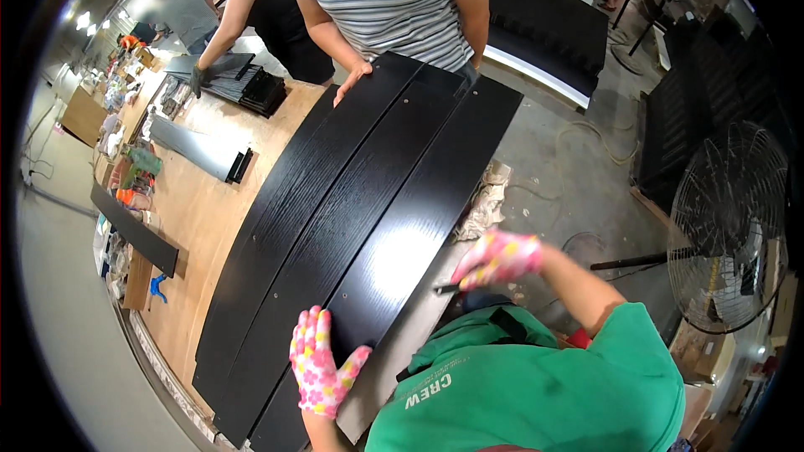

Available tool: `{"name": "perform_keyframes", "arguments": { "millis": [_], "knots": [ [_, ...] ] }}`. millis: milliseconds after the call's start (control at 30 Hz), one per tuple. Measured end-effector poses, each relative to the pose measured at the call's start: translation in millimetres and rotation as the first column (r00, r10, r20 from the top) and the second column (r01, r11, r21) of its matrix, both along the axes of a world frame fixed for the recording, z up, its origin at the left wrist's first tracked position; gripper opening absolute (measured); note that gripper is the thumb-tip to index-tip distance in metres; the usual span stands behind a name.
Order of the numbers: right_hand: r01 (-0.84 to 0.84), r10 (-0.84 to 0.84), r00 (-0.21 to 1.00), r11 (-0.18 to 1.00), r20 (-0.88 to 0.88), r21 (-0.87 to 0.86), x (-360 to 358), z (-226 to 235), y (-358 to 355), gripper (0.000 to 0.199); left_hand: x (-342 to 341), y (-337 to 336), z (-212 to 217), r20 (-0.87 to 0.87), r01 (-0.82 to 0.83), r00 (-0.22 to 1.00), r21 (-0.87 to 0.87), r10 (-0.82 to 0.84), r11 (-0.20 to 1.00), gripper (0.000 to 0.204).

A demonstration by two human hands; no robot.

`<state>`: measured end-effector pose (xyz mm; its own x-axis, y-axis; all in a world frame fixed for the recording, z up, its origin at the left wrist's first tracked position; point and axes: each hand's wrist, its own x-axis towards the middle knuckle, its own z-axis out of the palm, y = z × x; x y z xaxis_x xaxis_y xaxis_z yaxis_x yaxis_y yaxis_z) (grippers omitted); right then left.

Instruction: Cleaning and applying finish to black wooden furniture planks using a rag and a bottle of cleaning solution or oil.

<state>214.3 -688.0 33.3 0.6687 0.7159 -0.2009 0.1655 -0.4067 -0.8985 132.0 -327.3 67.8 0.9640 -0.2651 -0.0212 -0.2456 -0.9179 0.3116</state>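
Note:
A large black wood-grain panel [335, 226] of long boards, with a curved left edge and several small screw heads or holes, lies before me. My left hand [325, 364], in a pink-and-yellow flowered glove, rests on its near part with fingers spread. Beyond the panel's right edge is my right hand [500, 258] in a matching glove. Its fingers are closed round a small dark stick-like tool [446, 289], whose kind is unclear. At the panel's far end, a co-worker in a striped shirt has a bare hand [356, 79] on the edge.
A wooden worktable [209, 226] stands under the panel's left side, holding dark slats [197, 146]. Another person's gloved hand [197, 79] touches stacked slats. Crumpled paper [486, 205] lies along the panel's right edge. A caged fan [729, 226] stands at right; a hose [599, 138] crosses the floor.

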Motion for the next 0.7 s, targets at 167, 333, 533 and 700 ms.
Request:
{"name": "perform_keyframes", "arguments": {
  "millis": [167, 333, 533, 700],
  "knots": [
    [-0.267, 0.316, 0.920, 0.938, 0.232, -0.220, -53, -145, 109, 0.032, -24, 7, -13, 0.060, -0.017, 0.998, 0.101, 0.010, 0.995, 0.100],
    [-0.006, 0.006, 1.000, 0.966, 0.001, 0.260, -52, -164, 111, 0.024, -26, 13, -25, 0.145, 0.004, 0.989, 0.108, -0.020, 0.994, 0.101],
    [0.671, -0.271, 0.619, 0.670, 0.737, -0.318, -9, -116, -2, 0.060, -4, -19, -14, 0.113, 0.021, 0.993, 0.158, -0.040, 0.987, 0.100],
    [0.901, -0.887, 0.299, 0.384, 0.352, 0.203, 4, -153, -23, 0.031, 33, -57, -21, 0.156, 0.131, 0.977, 0.099, -0.145, 0.986, 0.095]
  ]
}}
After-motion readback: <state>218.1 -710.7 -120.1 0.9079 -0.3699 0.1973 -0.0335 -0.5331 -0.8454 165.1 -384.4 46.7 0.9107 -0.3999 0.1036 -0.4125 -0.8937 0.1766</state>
